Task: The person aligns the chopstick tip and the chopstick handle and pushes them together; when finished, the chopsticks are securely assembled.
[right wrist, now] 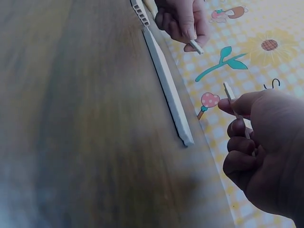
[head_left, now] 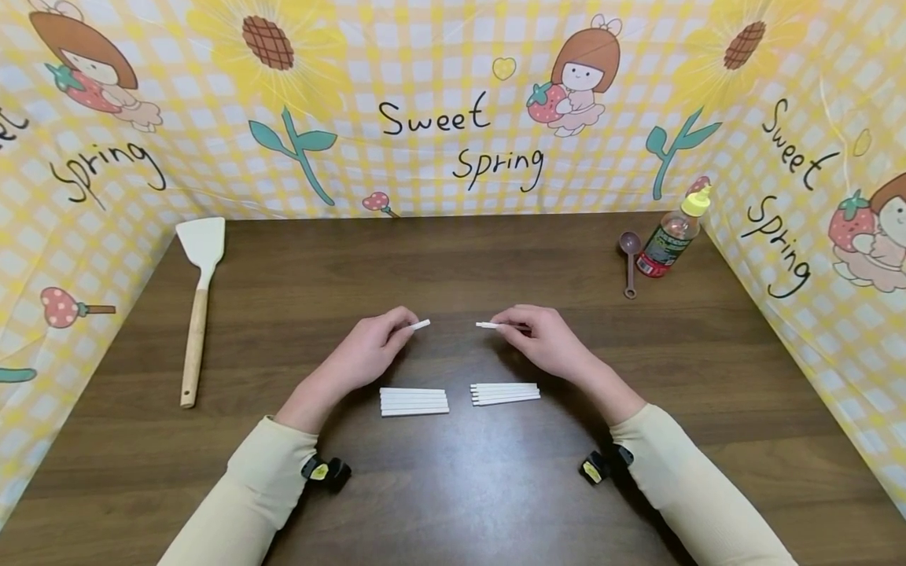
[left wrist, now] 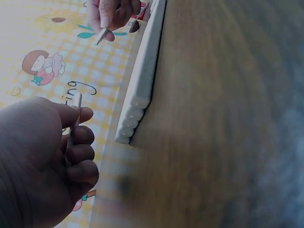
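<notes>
Two hands [head_left: 375, 343] [head_left: 549, 339], apart, pinching white sticks [head_left: 421, 324] [head_left: 484, 325]

Pale glare lights the tabletop [head_left: 488, 479], which blurs in the dimmer wrist views.

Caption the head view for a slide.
Left hand pinches one white stick, right hand another, beyond two rows of sticks on a table.

A slim white stick [head_left: 421, 324], pinched in the left hand [head_left: 375, 343], points toward a narrow-tipped white stick [head_left: 485, 325] in the right hand [head_left: 543, 338], their ends apart. On the brown wood-grain table [head_left: 439, 271], a row of hollow-ended white sticks [head_left: 414, 402] lies near a row of narrow-tipped white sticks [head_left: 506, 394].
</notes>
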A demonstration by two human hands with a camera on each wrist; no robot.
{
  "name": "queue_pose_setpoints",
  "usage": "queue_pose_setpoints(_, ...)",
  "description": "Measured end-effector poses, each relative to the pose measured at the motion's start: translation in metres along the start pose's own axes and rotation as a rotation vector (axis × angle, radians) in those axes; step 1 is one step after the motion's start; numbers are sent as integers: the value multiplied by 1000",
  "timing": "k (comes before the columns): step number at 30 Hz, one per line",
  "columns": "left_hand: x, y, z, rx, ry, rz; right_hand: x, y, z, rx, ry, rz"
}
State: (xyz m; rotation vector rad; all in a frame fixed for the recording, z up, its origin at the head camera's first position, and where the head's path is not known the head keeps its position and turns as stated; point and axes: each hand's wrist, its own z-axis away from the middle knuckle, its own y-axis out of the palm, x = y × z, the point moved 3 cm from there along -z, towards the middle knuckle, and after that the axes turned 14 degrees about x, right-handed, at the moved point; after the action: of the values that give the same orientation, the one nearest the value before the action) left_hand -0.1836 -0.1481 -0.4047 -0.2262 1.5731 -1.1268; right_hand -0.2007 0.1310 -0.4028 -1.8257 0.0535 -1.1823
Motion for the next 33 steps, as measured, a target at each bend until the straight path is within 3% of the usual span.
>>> queue_pose_setpoints(9,-8,-1,-1,9,17,-44,5,5,-7,-9,-38,1)
queue_pose_setpoints(23,-14,3,-2,15,71,-87,15,13,-7,5,-30,-10)
queue_pose_setpoints(33,-22,6,0,37,78,-114,19,19,-9,22,-74,64)
